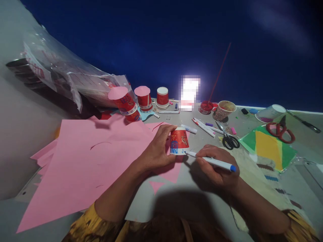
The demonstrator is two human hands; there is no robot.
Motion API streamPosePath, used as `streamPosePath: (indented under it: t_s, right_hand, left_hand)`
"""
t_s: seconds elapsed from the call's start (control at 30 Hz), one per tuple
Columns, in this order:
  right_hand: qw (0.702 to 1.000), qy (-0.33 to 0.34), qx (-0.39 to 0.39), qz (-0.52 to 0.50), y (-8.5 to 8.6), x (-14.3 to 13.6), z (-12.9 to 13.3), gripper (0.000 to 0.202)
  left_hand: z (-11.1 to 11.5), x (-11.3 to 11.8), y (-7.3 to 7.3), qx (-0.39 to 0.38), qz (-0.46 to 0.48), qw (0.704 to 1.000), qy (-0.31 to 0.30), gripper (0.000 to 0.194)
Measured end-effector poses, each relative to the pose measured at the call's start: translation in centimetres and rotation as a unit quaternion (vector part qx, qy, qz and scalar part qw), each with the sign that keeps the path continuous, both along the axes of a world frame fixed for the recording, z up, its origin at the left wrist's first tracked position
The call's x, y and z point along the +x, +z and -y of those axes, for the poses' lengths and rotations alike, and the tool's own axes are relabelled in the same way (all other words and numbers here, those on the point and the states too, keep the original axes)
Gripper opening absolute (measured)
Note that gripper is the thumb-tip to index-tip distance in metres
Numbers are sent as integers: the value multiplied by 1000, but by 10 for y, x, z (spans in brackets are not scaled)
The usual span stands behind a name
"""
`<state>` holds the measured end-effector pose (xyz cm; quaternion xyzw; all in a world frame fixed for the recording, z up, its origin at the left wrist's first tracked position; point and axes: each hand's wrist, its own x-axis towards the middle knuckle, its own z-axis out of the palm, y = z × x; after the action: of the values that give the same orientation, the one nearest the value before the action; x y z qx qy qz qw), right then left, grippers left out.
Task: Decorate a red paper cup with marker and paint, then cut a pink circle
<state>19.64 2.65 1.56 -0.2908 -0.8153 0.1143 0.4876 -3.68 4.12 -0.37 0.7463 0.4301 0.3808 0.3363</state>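
My left hand (157, 148) is closed around a red paper cup (180, 139) with a white band at its lower edge and blue marks on its left side. The cup is upside down, its narrow end up. My right hand (218, 166) grips a white marker pen (214, 162) with a blue end. Its tip touches or nearly touches the white band, beside a short blue stroke. Pink paper (83, 164) lies under and beside my left forearm, and a small pink scrap (156, 187) rests just below the cup.
Decorated red cups (145, 101) stand at the back left beside a plastic bag (83, 84). Loose markers (203, 127), black-handled scissors (230, 141) and a patterned cup (224, 111) lie to the right. Farther right, red-handled scissors (281, 131) rest on green and yellow sheets (268, 148).
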Motion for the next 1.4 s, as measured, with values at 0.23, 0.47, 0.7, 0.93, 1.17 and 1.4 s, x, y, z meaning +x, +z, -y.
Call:
streamPosePath:
  t_s: [0.23,0.47,0.7,0.93,1.17,1.4]
  right_hand:
    - [1000,-5,-4,-21,2,1,0,15]
    - [997,-58,6,-59,-4,5,-1,12]
    - [997,-55,9,-61,-4,5,-1,13]
    - [998,-44,9,-51,-1,3,-1,14]
    - [999,-18,-7,-42,3,4,-1,13]
    - [999,-11,-10,-45,3,3,0,13]
  left_hand:
    - [1,0,1,-22,19,1000,7,79]
    - [3,0,-2,-78,60,995,8,98]
    - [2,1,-6,-104,116,988,-10,92]
    - [0,3,-5,-125,139,982,-13,92]
    - [0,4,-6,-109,137,984,-10,90]
    - [1,5,-4,-103,138,985,-24,84]
